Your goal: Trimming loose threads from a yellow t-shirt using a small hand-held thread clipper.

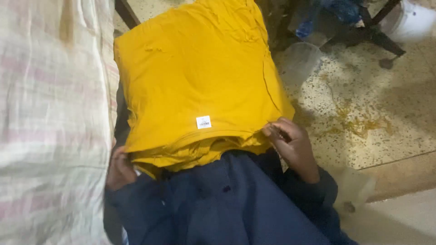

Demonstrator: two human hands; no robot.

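a clear plastic cup (302, 59) stands on the speckled floor (363, 113), its contents not discernible. a folded yellow garment (200, 86) lies on the person's dark blue lap (236, 204). the left hand (119, 169) curls its fingers on the garment's near left corner; the right hand (293, 145) pinches the near right edge. a pale striped cloth (50, 118) lies at left.

— How do the hands sit?

— I see my left hand (119, 169) low at the left, fingers curled shut, knuckles toward me, wrist in a dark blue sleeve.

— And the other?

— My right hand (292, 144) is higher, at the right, palm down, fingertips (272, 130) pinched together, forearm running back down into the same blue sleeve.
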